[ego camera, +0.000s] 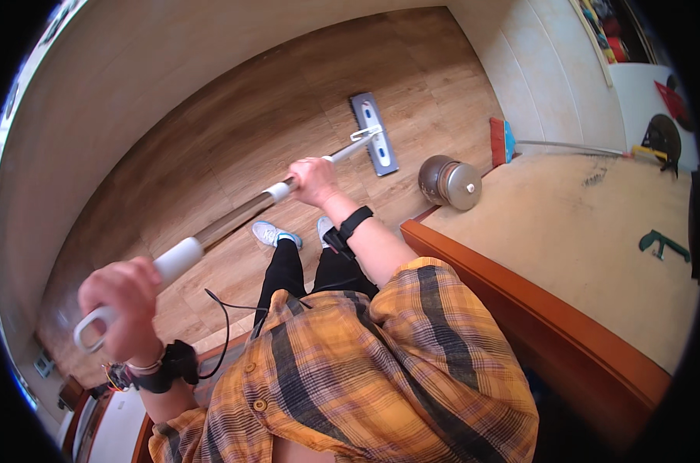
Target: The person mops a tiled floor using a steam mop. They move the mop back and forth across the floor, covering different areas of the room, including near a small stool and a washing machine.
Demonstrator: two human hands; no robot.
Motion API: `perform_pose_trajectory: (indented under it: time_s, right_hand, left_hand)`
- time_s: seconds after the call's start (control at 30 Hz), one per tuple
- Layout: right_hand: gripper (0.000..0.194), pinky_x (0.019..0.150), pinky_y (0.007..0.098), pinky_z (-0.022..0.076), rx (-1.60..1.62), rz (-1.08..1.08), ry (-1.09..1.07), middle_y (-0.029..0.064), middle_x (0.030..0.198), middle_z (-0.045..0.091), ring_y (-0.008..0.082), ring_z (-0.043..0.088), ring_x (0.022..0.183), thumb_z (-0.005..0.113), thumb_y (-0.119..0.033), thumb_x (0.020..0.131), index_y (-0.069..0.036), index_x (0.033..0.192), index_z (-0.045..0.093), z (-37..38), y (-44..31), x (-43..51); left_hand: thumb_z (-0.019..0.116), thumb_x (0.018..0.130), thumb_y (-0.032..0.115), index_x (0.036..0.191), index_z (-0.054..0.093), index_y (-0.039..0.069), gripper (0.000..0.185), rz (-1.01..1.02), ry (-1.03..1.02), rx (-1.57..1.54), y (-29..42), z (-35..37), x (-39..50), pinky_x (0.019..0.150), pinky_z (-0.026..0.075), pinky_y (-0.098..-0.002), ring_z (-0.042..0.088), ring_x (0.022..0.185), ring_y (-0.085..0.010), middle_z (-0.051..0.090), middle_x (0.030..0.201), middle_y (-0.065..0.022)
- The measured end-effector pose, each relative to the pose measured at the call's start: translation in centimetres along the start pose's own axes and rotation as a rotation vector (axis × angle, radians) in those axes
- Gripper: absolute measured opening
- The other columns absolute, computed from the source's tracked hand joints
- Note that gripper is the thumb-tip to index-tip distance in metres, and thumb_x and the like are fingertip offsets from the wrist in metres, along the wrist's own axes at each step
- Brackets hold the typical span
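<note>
A flat mop with a metal pole [234,220] runs from the lower left towards the upper middle. My left hand [121,307] is closed around its white end grip, beside the hanging loop. Farther down the pole, just past a white collar, my right hand [314,180] grips the metal tube. The grey and white flat mop head [375,134] lies on the wood-look floor [269,127], beyond my feet. A brown lidded jar [439,176] stands to the right of the mop head.
At the right, a broom [503,142] with red and blue bristles rests against the pale wall. An orange-brown wooden edge [535,307] borders a beige panel beside me, with a green hook-shaped fixture [662,246] on it. A black cable [228,324] hangs near my left wrist.
</note>
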State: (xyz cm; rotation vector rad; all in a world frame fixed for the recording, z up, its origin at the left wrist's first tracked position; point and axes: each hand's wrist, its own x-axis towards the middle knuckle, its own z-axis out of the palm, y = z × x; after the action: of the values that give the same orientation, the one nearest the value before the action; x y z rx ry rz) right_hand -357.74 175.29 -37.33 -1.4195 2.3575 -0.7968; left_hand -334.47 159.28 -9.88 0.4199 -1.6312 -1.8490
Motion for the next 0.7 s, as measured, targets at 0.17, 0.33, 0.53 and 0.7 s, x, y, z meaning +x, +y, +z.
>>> perform_pose_trajectory:
  time_s: [0.17,0.33,0.53,0.7]
  right_hand:
    - [0.013,0.063,0.0412,0.0511,0.025,0.076,0.122,0.0087,0.066,0.062,0.0295,0.064,0.071,0.069,-0.016,0.062,-0.012,0.058,0.057,-3.7,6.6,-6.0]
    - [0.013,0.061,0.0399,0.0495,0.127,0.035,0.25,0.008,0.063,0.06,0.0289,0.062,0.067,0.068,-0.015,0.061,-0.013,0.056,0.056,-3.0,6.4,-8.4]
    - [0.01,0.056,0.0426,0.0493,0.305,0.013,0.152,0.0102,0.06,0.06,0.0309,0.063,0.062,0.062,-0.015,0.06,-0.012,0.055,0.054,-3.8,0.8,-11.6]
    - [0.009,0.059,0.0447,0.0507,0.257,0.061,-0.07,0.0132,0.066,0.065,0.0325,0.066,0.066,0.063,-0.019,0.063,-0.01,0.06,0.062,-5.9,1.9,-12.2]
  left_hand:
    - [0.065,0.076,0.021,0.076,0.046,0.011,0.022,-0.083,-0.221,0.01,-1.8,9.1,-0.1,0.07,0.039,-0.0374,0.045,0.051,-0.0148,0.044,0.055,0.0011]
    - [0.059,0.072,0.013,0.074,0.046,0.01,0.013,-0.044,-0.137,0.113,0.1,9.4,-2.0,0.062,0.04,-0.0364,0.044,0.049,-0.0137,0.046,0.056,0.0011]
    - [0.05,0.075,0.017,0.088,0.047,0.012,0.015,0.062,0.042,0.308,4.7,6.9,-5.0,0.068,0.033,-0.0343,0.036,0.058,-0.0125,0.036,0.056,0.0006]
    - [0.041,0.071,0.013,0.078,0.04,0.014,0.007,0.051,0.186,0.067,4.0,7.8,-5.9,0.073,0.037,-0.0364,0.038,0.061,-0.015,0.038,0.06,-0.0021]
